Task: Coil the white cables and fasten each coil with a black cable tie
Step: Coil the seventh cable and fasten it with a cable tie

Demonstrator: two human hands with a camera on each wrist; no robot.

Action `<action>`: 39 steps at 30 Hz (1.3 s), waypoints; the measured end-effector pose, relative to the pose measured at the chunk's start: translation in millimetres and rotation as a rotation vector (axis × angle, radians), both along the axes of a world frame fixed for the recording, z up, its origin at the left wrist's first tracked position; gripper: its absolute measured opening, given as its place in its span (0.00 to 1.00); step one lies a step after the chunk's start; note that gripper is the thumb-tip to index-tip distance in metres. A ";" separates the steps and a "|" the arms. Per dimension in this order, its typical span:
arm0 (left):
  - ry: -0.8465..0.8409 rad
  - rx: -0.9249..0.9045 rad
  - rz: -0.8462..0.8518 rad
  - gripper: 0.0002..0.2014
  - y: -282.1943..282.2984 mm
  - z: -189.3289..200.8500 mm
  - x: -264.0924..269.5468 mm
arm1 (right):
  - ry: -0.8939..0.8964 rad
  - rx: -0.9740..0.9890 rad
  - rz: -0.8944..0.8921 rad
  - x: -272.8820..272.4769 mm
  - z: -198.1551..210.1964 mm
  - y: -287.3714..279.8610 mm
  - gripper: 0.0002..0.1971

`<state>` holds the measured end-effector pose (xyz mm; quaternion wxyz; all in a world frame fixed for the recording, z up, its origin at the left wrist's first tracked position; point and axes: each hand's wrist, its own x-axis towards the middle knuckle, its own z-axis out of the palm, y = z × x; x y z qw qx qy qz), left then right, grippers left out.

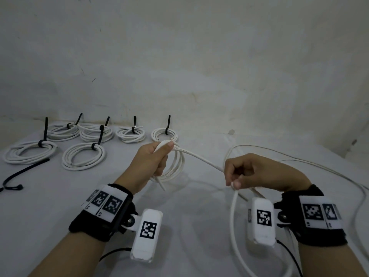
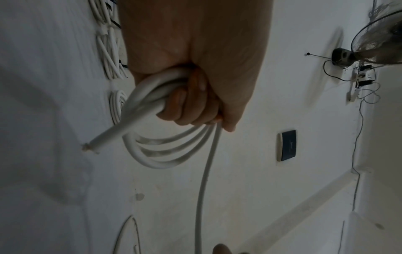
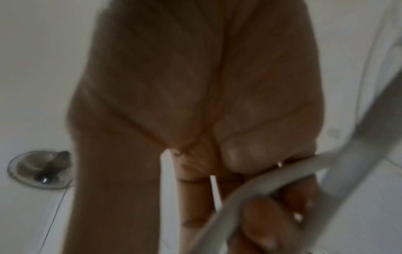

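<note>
My left hand (image 1: 157, 156) grips a half-wound coil of white cable (image 1: 175, 166) above the table, thumb pressed on top of the loops; in the left wrist view the fingers (image 2: 191, 103) curl round several loops (image 2: 156, 154) and the cut end (image 2: 93, 146) sticks out. From the coil a straight run of the cable (image 1: 201, 158) leads to my right hand (image 1: 237, 176), which pinches it with curled fingers; the right wrist view, blurred, shows the cable (image 3: 261, 182) crossing the fingers. Below that hand the cable hangs in a long loop (image 1: 232, 226). A loose black cable tie (image 1: 22, 172) lies at the far left.
Several tied white coils with upright black ties stand along the back of the table, among them one (image 1: 83, 155) at mid-left and one (image 1: 164, 134) just behind my left hand. Slack cable (image 1: 299, 160) trails across the table's right side. A wall rises behind.
</note>
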<state>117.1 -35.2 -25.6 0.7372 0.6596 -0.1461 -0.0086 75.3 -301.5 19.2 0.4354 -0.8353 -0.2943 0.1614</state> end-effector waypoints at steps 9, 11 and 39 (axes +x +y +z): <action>0.000 0.049 -0.021 0.24 -6.4 1.3 -4.9 | -0.077 -0.182 -0.062 2.6 0.2 -1.1 0.05; 0.005 0.052 0.003 0.20 -7.4 0.3 -4.5 | -0.227 -0.200 -0.176 5.0 -4.0 12.0 0.05; 0.280 -0.360 -0.175 0.22 -20.5 14.9 -10.4 | -0.591 -0.031 -0.501 23.9 -25.2 33.5 0.10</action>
